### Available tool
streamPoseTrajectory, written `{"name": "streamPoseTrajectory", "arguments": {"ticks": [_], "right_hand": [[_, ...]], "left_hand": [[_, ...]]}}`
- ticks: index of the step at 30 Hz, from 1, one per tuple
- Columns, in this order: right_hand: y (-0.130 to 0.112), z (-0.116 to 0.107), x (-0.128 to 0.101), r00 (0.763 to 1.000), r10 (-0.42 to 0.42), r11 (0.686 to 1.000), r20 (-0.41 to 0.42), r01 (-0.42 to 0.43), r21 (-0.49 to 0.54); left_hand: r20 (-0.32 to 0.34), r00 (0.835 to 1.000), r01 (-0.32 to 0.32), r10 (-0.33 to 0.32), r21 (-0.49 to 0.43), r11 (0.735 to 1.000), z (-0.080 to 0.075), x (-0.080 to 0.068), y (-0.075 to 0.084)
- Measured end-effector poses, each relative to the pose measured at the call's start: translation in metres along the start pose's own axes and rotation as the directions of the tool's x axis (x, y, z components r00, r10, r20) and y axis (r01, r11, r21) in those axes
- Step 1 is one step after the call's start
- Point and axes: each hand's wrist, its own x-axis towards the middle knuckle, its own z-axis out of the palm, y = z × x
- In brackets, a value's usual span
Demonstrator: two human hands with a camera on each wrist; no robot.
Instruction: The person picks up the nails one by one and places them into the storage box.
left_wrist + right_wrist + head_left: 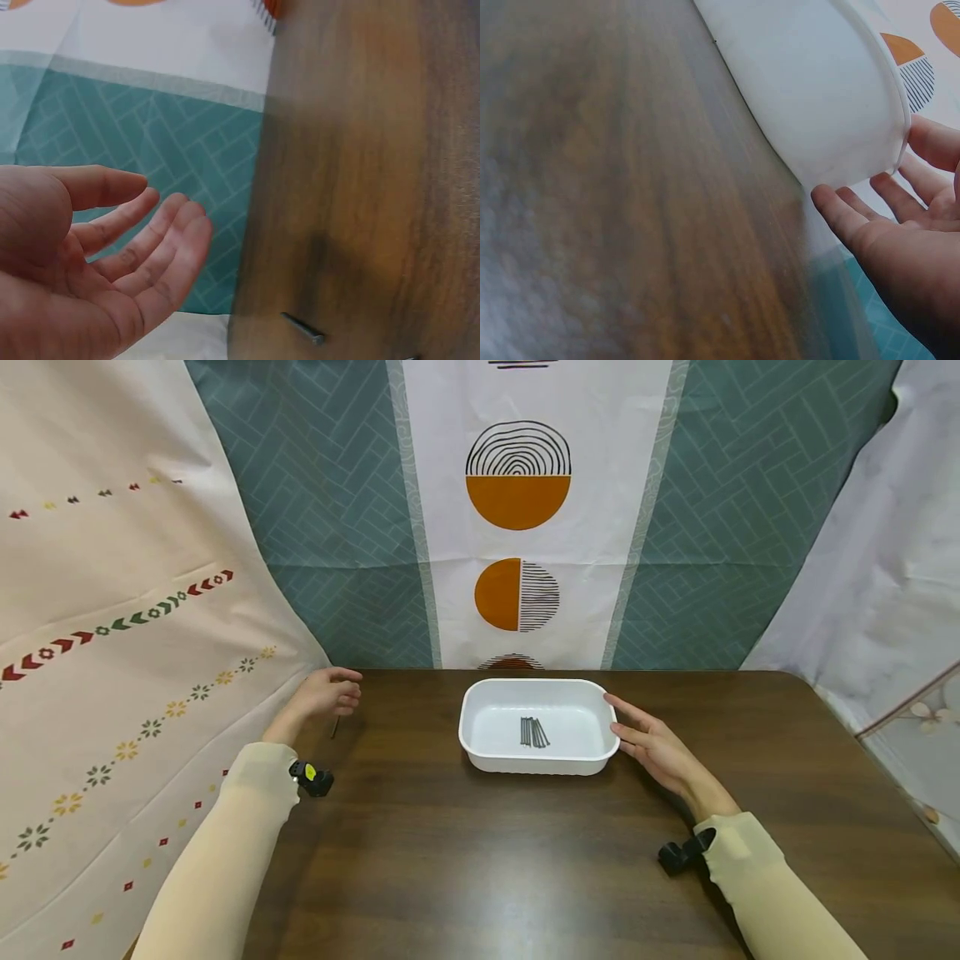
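A white rectangular tray stands on the table, with several dark nails lying side by side on its floor. At its right end, my right hand touches the rim and outer wall with spread, fairly straight fingers; in the right wrist view these fingers meet the corner of the tray. My left hand hovers over the table's far left part, fingers loosely bent, nothing in it. Beneath it lies a loose nail. The tip of another dark piece shows at the left wrist view's bottom edge.
The brown wooden table reaches back to a hanging green and white cloth. A patterned cream cloth drapes along the left side, and a whitish cloth hangs at the right.
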Motion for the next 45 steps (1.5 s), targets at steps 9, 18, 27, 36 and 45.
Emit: {"name": "streamPoseTrajectory", "arguments": {"ticks": [9,18,27,36,45], "right_hand": [[0.000,0.002,0.001,1.000,0.001,1.000,0.000,-0.001,0.010],[0.000,0.002,0.001,1.000,0.002,1.000,0.002,-0.002,0.010],[0.000,0.001,0.001,1.000,0.001,1.000,-0.004,-0.001,0.012],[0.000,0.001,0.000,1.000,-0.004,1.000,-0.003,0.004,0.019],[0.000,0.001,0.001,1.000,-0.002,1.000,-0.003,0.002,0.023]], "left_hand": [[-0.014,1.000,0.002,-0.001,0.085,0.996,-0.013,-0.008,0.006],[-0.031,0.997,0.069,-0.064,0.192,0.979,-0.018,-0.006,-0.011],[-0.048,0.995,0.093,-0.085,0.196,0.976,-0.021,-0.001,-0.019],[-0.047,0.995,0.092,-0.084,0.193,0.977,-0.025,-0.004,-0.019],[-0.051,0.990,0.138,-0.131,0.149,0.979,-0.022,-0.001,-0.035]]}}
